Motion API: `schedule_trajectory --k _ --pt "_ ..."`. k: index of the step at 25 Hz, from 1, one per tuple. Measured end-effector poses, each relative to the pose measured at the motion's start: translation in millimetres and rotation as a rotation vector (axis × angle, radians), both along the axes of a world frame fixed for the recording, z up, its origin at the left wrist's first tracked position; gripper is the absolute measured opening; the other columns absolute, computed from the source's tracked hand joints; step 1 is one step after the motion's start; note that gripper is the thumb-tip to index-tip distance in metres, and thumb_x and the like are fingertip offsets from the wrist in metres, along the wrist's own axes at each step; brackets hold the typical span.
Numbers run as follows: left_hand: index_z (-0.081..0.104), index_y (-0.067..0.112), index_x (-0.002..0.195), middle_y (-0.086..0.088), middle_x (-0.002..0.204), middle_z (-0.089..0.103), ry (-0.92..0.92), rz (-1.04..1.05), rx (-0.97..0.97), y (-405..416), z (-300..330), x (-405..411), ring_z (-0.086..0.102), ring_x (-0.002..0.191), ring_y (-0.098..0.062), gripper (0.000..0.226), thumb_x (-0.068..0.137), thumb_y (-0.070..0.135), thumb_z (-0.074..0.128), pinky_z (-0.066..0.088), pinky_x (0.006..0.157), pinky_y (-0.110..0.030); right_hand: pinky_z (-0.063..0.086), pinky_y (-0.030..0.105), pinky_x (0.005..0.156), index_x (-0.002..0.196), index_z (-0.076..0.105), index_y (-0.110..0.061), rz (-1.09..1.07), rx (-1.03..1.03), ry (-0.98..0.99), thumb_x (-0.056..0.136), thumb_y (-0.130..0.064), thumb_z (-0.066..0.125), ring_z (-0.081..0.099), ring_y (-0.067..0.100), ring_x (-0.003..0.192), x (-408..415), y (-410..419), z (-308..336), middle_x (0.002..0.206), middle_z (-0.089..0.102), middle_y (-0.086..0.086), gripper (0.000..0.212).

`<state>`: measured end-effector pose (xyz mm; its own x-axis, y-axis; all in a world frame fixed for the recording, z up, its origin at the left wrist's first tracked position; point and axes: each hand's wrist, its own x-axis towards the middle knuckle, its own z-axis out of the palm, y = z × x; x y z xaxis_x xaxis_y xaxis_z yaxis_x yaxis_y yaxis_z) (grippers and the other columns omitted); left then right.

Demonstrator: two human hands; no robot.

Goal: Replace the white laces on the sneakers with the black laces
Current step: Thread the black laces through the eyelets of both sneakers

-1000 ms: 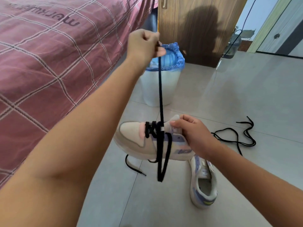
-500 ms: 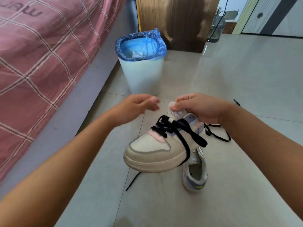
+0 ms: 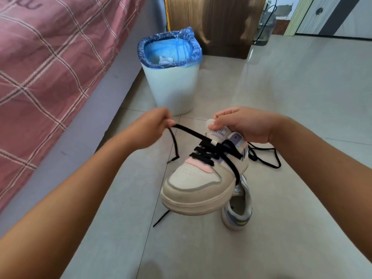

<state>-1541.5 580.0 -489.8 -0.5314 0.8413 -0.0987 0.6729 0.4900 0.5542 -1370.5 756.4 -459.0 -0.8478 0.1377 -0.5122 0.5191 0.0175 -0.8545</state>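
Gleaming tiled floor beside bed

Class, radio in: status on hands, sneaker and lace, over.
Left hand pinches black lace. Right hand holds sneaker by tongue, midair. Second sneaker on floor below. Nothing obstructing.

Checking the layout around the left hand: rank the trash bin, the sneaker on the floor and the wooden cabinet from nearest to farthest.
From the left hand:
1. Trash bin, just beyond it.
2. Sneaker on the floor, lower right.
3. Wooden cabinet, at the back.
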Motion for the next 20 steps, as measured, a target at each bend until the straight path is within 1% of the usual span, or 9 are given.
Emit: schedule_trajectory --k 3,5,7,9,11,12,14,16,20 --pt "0.045 0.013 0.093 -0.003 0.093 0.052 0.266 0.284 -0.104 -15.2 -17.1 -36.5 0.05 0.087 -0.028 0.007 0.099 0.014 0.042 0.036 0.072 -0.035 0.045 0.029 0.056 0.059 0.061 -0.022 0.01 0.018 0.001 0.084 -0.014 0.061 0.055 0.018 0.057 4.1 6.4 3.5 0.062 0.058 0.0 0.027" --pt "0.046 0.01 0.097 -0.01 0.101 0.059 0.316 0.329 -0.158 -21.2 -26.3 -43.8 0.051 0.086 -0.03 0.013 0.101 0.02 0.039 0.036 0.076 -0.039 0.046 0.03 0.059 0.06 0.063 -0.022 -0.003 0.009 0.004 0.085 -0.014 0.06 0.057 0.02 0.06 4.5 7.5 3.6 0.064 0.061 0.002 0.027" --pt "0.046 0.009 0.097 -0.014 0.102 0.059 0.355 0.336 -0.16 -19.4 -31.5 -40.0 0.046 0.078 -0.028 0.019 0.101 0.025 0.036 0.032 0.072 -0.038 0.045 0.029 0.058 0.063 0.063 -0.02 0.008 0.016 0.01 0.086 -0.014 0.059 0.057 0.022 0.061 4.2 6.2 3.7 0.066 0.062 0.004 0.025" --pt "0.045 0.007 0.099 -0.016 0.104 0.06 0.404 0.376 -0.107 -14.9 -28.2 -39.4 0.05 0.081 -0.03 0.017 0.101 0.022 0.037 0.032 0.072 -0.039 0.046 0.03 0.061 0.066 0.063 -0.018 0.043 0.015 -0.001 0.086 -0.015 0.059 0.058 0.022 0.062 2.6 4.1 3.7 0.068 0.063 0.005 0.021" --pt "0.042 0.008 0.097 -0.015 0.109 0.062 0.459 0.433 -0.004 -14.0 -20.1 -44.4 0.056 0.095 -0.035 0.004 0.099 0.008 0.038 0.033 0.075 -0.04 0.049 0.032 0.065 0.067 0.063 -0.018 0.075 0.01 -0.037 0.087 -0.018 0.061 0.061 0.021 0.063 0.7 1.3 3.9 0.069 0.065 0.005 0.021" --pt "0.039 0.011 0.095 -0.015 0.111 0.062 0.495 0.456 0.05 -13.7 -15.2 -47.2 0.057 0.099 -0.036 0.008 0.097 0.003 0.038 0.032 0.076 -0.04 0.05 0.033 0.067 0.069 0.063 -0.017 0.094 0.011 -0.055 0.088 -0.02 0.061 0.062 0.022 0.065 -0.4 -0.3 4.0 0.071 0.065 0.006 0.019" --pt "0.039 0.009 0.095 -0.017 0.109 0.061 0.563 0.458 0.114 -12.9 -4.9 -51.9 0.058 0.098 -0.037 0.008 0.096 0.001 0.038 0.03 0.075 -0.04 0.051 0.038 0.073 0.075 0.063 -0.016 0.146 0.034 -0.086 0.087 -0.026 0.063 0.063 0.025 0.07 -2.5 -4.2 4.8 0.078 0.067 0.009 0.016" --pt "0.045 0.002 0.101 -0.019 0.108 0.06 0.611 0.455 0.117 -11.3 3.8 -56.9 0.058 0.097 -0.038 0.008 0.097 0.003 0.038 0.032 0.077 -0.042 0.054 0.038 0.073 0.084 0.063 -0.014 0.201 0.051 -0.099 0.083 -0.029 0.067 0.065 0.026 0.073 -3.3 -7.3 8.9 0.084 0.068 0.012 0.016" --pt "0.045 0.0 0.106 -0.019 0.109 0.06 0.625 0.483 0.031 -12.6 10.0 -67.5 0.057 0.1 -0.039 0.01 0.097 0.005 0.041 0.033 0.087 -0.046 0.056 0.042 0.078 0.107 0.055 -0.002 0.336 -0.015 -0.102 0.062 -0.017 0.078 0.067 0.031 0.088 -2.3 -10.9 19.1 0.104 0.067 0.023 0.052"
